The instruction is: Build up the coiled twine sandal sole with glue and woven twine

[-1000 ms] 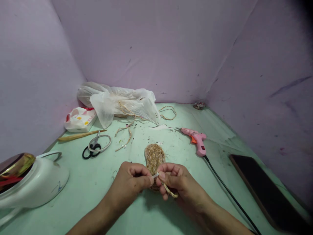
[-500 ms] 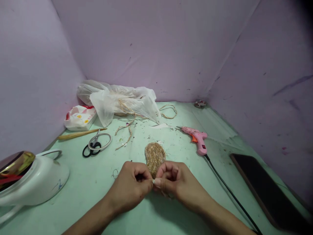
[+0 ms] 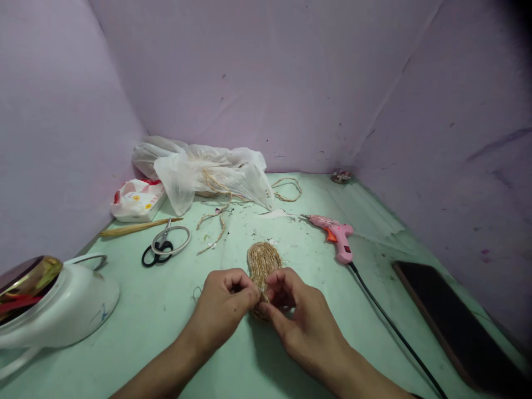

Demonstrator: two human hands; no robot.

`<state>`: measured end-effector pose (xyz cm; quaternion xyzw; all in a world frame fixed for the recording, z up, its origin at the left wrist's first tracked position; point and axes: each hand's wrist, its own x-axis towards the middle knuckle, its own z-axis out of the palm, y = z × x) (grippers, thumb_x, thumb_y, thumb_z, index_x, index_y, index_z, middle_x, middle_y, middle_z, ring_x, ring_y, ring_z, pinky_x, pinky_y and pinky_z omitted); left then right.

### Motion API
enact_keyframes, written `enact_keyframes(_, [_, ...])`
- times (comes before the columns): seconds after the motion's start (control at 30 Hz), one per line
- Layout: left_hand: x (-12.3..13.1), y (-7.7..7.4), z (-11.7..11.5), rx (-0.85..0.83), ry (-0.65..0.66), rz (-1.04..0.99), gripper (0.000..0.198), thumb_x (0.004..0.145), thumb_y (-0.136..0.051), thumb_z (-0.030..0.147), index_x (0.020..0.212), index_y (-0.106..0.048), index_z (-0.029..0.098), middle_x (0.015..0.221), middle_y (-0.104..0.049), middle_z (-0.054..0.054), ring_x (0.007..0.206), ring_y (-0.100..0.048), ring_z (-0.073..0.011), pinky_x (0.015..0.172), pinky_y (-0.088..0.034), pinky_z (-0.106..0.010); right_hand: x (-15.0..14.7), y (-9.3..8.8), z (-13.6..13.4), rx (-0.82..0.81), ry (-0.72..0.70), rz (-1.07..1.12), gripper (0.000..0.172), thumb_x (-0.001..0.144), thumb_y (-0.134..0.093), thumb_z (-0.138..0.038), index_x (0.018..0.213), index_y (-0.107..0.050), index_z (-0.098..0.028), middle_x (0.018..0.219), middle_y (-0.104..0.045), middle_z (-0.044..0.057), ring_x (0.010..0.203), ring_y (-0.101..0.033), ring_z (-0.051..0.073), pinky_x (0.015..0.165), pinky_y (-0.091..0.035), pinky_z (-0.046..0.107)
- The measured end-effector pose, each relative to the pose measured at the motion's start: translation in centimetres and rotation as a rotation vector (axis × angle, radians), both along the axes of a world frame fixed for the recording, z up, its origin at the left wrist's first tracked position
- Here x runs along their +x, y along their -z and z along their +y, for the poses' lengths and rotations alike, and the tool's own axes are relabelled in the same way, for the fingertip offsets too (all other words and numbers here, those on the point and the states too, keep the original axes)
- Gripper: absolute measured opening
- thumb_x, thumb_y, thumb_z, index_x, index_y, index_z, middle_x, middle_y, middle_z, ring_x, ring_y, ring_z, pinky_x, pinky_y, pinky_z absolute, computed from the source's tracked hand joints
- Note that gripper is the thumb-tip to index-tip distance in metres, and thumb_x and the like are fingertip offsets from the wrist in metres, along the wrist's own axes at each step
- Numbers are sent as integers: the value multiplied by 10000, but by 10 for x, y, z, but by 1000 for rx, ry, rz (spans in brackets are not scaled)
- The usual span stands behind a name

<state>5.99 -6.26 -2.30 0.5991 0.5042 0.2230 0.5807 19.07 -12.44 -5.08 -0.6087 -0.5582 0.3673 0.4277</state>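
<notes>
A small sole-shaped piece of coiled straw rope stands out from the green tabletop, its rounded far end in plain view. My left hand is closed in a pinch at the left edge of its near half. From the other side, my right hand grips the near part between curled fingers and thumb. Thumb and fingertips of both hands nearly meet over the piece. They partly cover its near half, and any small strand pinched there is too hidden to make out.
A pink glue gun lies to the right, its black cord running past a phone. Scissors under a pale ring, loose straw cord and a plastic bag lie farther back. At left is a white vessel.
The hands have shifted slightly away from me along the straw piece. My right hand's fingers have opened a little, and the near end of the piece now shows beneath them.
</notes>
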Motion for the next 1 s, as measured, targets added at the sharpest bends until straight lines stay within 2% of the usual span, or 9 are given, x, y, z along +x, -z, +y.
enact_keyframes(0.07, [0,0,1,0,-5,-10,134,561,-540,259,492,-528,145,431,-427,53,447,-332,-69,446,-264,-206,0,2,0,72,33,-16,92,752,-531,-147,833,-525,-191,701,-594,-6,591,-543,110,574,-453,232])
enact_keyframes(0.17, [0,0,2,-2,6,-43,149,562,-565,265,491,-536,137,437,-435,50,457,-346,-69,456,-273,-205,1,5,0,168,40,-49,106,781,-517,-174,860,-585,-188,736,-630,10,632,-566,122,603,-457,239])
enact_keyframes(0.27, [0,1,2,-9,23,-89,132,567,-575,248,511,-562,129,453,-462,43,471,-374,-72,474,-294,-206,1,5,1,156,50,-40,108,792,-520,-201,838,-616,-185,738,-637,16,642,-566,126,592,-443,234])
enact_keyframes(0.37, [-1,4,1,-15,45,-126,124,575,-582,238,516,-574,129,463,-479,40,480,-390,-75,488,-311,-209,0,1,3,90,95,76,98,772,-535,-216,752,-620,-171,687,-614,12,620,-539,121,575,-420,231])
enact_keyframes(0.47, [-3,6,0,-36,70,-134,140,582,-600,247,517,-589,124,481,-531,15,490,-422,-88,500,-328,-223,-1,-3,6,-82,118,398,109,721,-570,-260,691,-584,-157,565,-543,-21,521,-478,91,508,-389,210])
enact_keyframes(0.57, [-4,7,2,-68,97,-171,152,585,-623,256,526,-609,117,516,-593,-21,515,-471,-110,527,-353,-243,-2,-6,8,-279,84,687,191,633,-659,-306,664,-565,-143,473,-487,-55,426,-400,52,424,-305,171])
enact_keyframes(0.67, [-5,8,4,-118,106,-221,145,566,-643,247,515,-617,114,481,-578,-8,471,-433,-87,489,-316,-224,-1,-6,8,-363,39,865,245,580,-723,-309,663,-573,-133,508,-528,-42,401,-382,28,382,-231,152])
enact_keyframes(0.8, [-5,9,6,-170,89,-235,138,541,-646,233,486,-607,113,415,-519,20,419,-335,-56,440,-232,-209,0,-5,7,-356,4,966,248,573,-742,-299,666,-593,-123,516,-544,-38,358,-353,12,332,-181,152])
enact_keyframes(1.0, [-7,3,5,-105,179,-159,126,536,-637,234,501,-593,121,475,-557,6,464,-393,-75,474,-282,-214,3,-7,9,-492,-8,961,250,538,-740,-290,565,-555,-125,449,-529,-49,289,-314,-2,278,-122,146])
